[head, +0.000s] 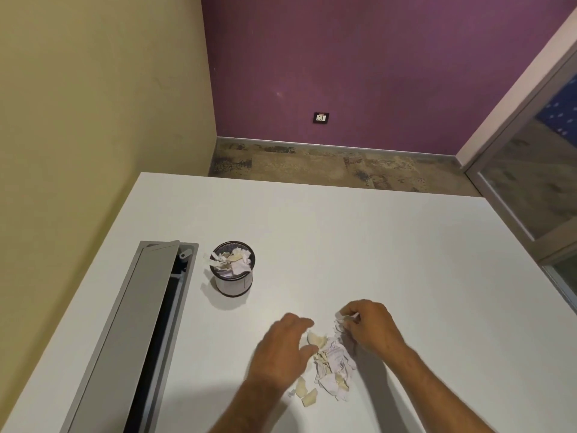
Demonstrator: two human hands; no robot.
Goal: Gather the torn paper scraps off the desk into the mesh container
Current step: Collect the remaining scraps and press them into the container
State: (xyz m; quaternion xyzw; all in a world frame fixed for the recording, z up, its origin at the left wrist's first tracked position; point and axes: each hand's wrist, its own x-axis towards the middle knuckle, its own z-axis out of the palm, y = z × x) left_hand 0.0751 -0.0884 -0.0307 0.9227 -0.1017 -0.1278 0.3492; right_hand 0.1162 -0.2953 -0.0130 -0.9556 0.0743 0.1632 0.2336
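Note:
A heap of torn white and cream paper scraps (332, 364) lies on the white desk (359, 245) near its front edge. My left hand (282, 348) rests against the heap's left side, fingers loosely bent, thumb touching the scraps. My right hand (371, 328) sits at the heap's upper right and pinches a few white scraps between thumb and fingers. The round mesh container (232, 270) stands upright to the upper left, apart from both hands, filled with scraps to its rim. Two cream scraps (307, 393) lie loose below the heap.
A grey cable-tray flap (137, 332) stands open along the desk's left side beside the container. A cream wall borders the desk on the left, and carpeted floor lies past the far edge. A glass door frame (530, 182) is at the right.

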